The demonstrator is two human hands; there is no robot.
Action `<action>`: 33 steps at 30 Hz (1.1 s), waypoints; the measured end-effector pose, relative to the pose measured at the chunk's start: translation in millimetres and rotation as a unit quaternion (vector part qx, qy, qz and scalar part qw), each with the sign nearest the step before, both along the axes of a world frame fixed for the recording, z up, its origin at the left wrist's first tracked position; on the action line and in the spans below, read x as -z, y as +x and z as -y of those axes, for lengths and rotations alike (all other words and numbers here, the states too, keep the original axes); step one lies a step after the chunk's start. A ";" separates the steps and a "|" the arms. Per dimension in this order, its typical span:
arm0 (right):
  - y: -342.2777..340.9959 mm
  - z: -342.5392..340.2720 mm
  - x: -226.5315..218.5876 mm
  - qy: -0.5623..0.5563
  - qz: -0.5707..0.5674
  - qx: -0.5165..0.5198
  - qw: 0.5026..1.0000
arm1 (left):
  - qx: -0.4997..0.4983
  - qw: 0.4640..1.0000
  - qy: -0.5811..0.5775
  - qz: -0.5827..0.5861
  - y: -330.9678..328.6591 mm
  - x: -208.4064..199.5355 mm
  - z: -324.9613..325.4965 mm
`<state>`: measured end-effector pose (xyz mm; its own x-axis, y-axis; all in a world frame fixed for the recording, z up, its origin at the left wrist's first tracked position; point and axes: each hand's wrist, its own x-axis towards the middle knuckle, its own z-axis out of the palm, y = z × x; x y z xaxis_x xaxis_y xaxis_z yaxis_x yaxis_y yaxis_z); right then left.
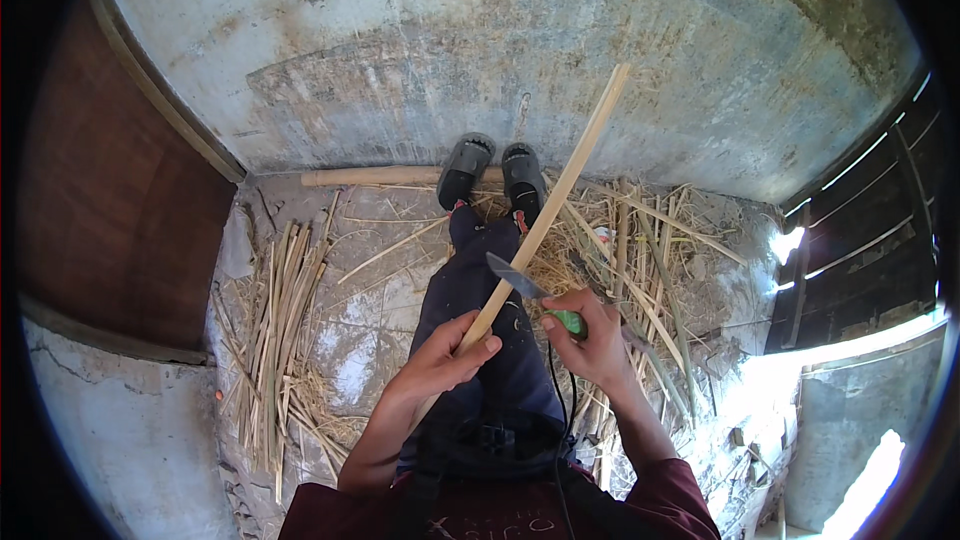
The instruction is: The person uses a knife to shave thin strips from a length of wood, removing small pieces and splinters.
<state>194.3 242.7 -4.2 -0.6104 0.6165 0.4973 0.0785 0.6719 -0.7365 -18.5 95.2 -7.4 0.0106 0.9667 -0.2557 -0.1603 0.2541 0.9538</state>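
Green knife handle hides partly in clasping right fingers; left fingers pinch slat.

The floor is strewn with straw. Sticks are piled at left and right. A pole is laid along the wall.
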 end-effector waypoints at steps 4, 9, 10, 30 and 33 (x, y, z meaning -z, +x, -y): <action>-2.8 5.0 7.4 0.034 0.000 -0.039 0.999 | 0.001 0.998 0.008 0.056 2.4 8.2 -2.8; -8.4 9.7 3.8 0.074 0.000 -0.061 0.995 | 0.006 0.993 0.053 0.110 5.3 6.2 -3.1; -9.3 10.8 2.9 0.085 0.011 -0.072 0.994 | 0.005 0.993 0.053 0.110 5.0 8.7 -1.8; -11.4 16.9 -1.9 0.160 -0.007 -0.088 0.983 | -0.028 0.995 0.085 -0.034 12.1 19.4 2.2; -11.1 18.0 -2.5 0.169 -0.011 -0.087 0.982 | -0.044 0.992 0.104 -0.059 15.9 17.9 3.4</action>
<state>183.2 224.7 -1.7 -0.6781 0.3008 0.6706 -0.0730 0.8803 -0.4687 -2.6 91.8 -25.3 -0.0944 0.9945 -0.0446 -0.0564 0.0394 0.9976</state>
